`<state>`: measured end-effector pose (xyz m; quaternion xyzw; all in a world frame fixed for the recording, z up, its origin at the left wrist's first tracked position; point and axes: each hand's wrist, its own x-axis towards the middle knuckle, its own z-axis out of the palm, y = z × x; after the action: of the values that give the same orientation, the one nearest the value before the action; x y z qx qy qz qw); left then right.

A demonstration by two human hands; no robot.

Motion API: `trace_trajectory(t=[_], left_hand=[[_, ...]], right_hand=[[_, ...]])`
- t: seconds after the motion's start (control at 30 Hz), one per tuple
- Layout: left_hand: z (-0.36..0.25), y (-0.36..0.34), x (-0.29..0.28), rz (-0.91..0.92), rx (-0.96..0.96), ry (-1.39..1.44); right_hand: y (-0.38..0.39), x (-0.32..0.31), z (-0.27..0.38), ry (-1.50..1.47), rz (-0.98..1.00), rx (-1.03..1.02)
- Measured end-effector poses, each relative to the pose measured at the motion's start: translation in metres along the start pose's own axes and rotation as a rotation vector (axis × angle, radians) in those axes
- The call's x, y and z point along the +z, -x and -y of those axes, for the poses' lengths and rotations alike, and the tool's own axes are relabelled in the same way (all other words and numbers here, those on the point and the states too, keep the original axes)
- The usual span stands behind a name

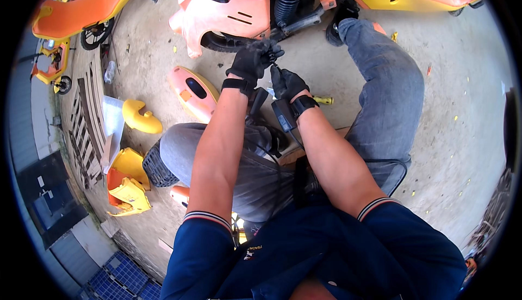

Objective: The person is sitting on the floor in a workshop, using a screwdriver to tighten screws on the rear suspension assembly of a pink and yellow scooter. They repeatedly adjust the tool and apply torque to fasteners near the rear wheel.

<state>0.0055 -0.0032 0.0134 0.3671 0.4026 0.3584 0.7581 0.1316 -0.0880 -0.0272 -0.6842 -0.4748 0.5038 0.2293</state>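
Arms (217, 142) outstretched, left hand (251, 62) beside right hand (289, 84), both gloved

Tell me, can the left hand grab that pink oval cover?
Probably yes: the left hand seems busy with a small dark thing, but nothing seems to block the nearby pink cover.

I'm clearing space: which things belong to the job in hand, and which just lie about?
Likely in use:
- left hand and right hand, at something too small to identify
- pink scooter just beyond them

Seemingly lying about:
- yellow curved part
- yellow-orange shell
- wooden slats
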Motion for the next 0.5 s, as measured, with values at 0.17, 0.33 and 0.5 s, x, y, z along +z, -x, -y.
trace_trajectory(t=[0.17, 0.33, 0.5], left_hand=[[0.001, -0.003, -0.003, -0.056, -0.076, 0.22], [0.003, -0.005, -0.005, -0.045, -0.053, 0.254], [0.002, -0.005, -0.007, 0.024, -0.02, 0.253]], right_hand=[[0.003, -0.002, 0.009, -0.041, 0.043, 0.001], [0.0, 0.003, 0.008, -0.067, 0.086, -0.026], [0.0, -0.003, 0.019, -0.067, 0.154, 0.009]])
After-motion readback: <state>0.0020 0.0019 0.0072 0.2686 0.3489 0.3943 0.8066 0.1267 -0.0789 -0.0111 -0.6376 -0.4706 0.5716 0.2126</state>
